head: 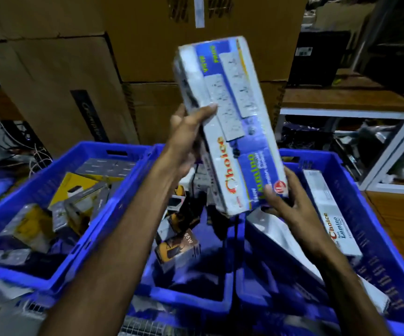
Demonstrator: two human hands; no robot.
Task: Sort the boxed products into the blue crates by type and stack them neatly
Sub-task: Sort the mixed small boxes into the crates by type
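A long white and blue extension-board box (230,122) is held up, tilted, above the blue crates. My left hand (186,139) grips its left edge near the middle, thumb across the front. My right hand (290,202) holds its lower end from below. The middle crate (191,294) under the box holds small yellow and black boxes and a black cord. In the right crate (377,241) a matching white box (334,219) leans against the far wall, with another white box beside it. The left crate (58,270) holds yellow and grey boxes lying in disorder.
Big brown cartons (75,76) stand stacked right behind the crates. A white-framed shelf (365,112) with dark goods is at the right, with a wooden floor below it. Wires and a grey appliance sit at the far left.
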